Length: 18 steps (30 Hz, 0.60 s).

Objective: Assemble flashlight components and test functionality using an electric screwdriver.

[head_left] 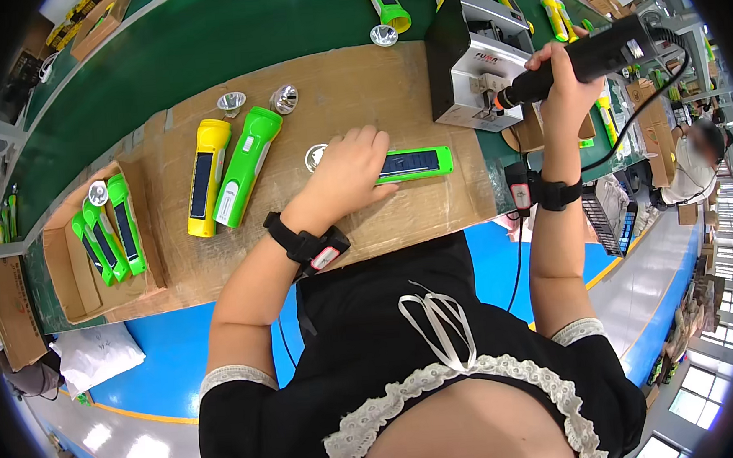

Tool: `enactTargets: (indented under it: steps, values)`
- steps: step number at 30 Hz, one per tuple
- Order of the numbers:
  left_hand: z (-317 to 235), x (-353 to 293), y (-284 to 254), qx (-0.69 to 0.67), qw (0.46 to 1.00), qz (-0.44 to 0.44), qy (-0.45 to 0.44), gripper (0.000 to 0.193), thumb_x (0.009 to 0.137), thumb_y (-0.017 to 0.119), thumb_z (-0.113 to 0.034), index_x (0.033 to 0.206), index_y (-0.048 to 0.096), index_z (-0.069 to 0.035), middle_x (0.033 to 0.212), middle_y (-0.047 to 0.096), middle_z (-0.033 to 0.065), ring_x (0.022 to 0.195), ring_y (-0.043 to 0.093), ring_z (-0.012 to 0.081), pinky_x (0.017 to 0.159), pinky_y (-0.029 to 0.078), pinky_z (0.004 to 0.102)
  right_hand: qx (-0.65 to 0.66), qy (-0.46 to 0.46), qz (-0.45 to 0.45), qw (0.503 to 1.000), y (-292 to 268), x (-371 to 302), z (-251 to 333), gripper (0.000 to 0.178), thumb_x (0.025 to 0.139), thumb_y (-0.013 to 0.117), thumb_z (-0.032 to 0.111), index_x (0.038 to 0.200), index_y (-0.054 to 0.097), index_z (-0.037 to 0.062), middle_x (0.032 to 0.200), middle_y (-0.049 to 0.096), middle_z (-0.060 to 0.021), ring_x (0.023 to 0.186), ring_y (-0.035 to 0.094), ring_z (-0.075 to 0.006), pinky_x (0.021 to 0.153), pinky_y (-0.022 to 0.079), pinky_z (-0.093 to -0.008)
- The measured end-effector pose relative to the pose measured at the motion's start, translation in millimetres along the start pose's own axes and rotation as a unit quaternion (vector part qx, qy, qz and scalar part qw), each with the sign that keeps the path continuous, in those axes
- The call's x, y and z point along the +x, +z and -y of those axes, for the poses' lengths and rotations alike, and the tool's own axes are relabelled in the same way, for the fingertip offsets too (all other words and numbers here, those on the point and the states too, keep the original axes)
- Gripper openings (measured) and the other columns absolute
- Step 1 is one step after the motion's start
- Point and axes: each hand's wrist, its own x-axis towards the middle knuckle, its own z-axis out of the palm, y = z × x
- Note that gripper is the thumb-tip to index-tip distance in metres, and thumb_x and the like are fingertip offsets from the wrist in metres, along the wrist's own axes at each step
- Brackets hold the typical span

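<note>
My left hand (350,167) lies over one end of a green flashlight (419,164), its fingers closed around that end; the dark solar panel faces up. A shiny reflector (312,156) is beside its wrist side, partly hidden. Raised at the right, my right hand (565,82) grips a black corded electric screwdriver (607,51). Its orange-tipped nose is at the front of a grey and black screw feeder box (465,87). A yellow flashlight (206,178) and another green flashlight (248,167) lie to the left, with two loose reflectors (284,99) beyond them.
Cardboard (349,79) covers part of the green bench (304,27). An open carton (62,281) at the left holds several green flashlights. A green flashlight (388,5) lies at the far side. The screwdriver's cord (651,107) loops down at right. Another person (696,163) is at far right.
</note>
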Motion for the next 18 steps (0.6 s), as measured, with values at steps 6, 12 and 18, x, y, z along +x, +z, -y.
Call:
enactTargets:
  steps: [6,12,18]
  values:
    - [-1,-2,-1,-0.002,1.000,0.005,0.011,0.044,0.067,0.073,-0.026,0.092,0.047,-0.001,0.089,0.051,0.0154,0.086,0.052,0.0325,0.073,0.044,0.0410,0.154,0.092,0.084,0.980,4,-47,25,0.041,0.084,0.054,0.009,0.121,0.037,0.0016,0.069,0.048,-0.0096,0.057,0.051,-0.0202,0.060,0.048,-0.0375]
    - [-3,-4,0,0.015,1.000,0.004,0.001,0.043,0.066,0.072,-0.023,0.091,0.047,0.000,0.088,0.050,0.0154,0.087,0.051,0.0325,0.075,0.043,0.0402,0.140,0.005,0.090,0.986,15,-83,27,0.048,0.085,0.051,0.009,0.129,0.032,0.0082,0.074,0.050,-0.0098,0.063,0.053,-0.0222,0.064,0.046,-0.0399]
    - [-6,-4,1,0.011,1.000,0.003,-0.010,0.043,0.065,0.073,-0.023,0.092,0.047,0.000,0.089,0.050,0.0151,0.087,0.052,0.0320,0.076,0.042,0.0400,0.128,0.007,0.095,0.987,14,-83,18,0.048,0.085,0.052,0.007,0.128,0.030,0.0068,0.075,0.051,-0.0106,0.064,0.054,-0.0224,0.065,0.046,-0.0401]
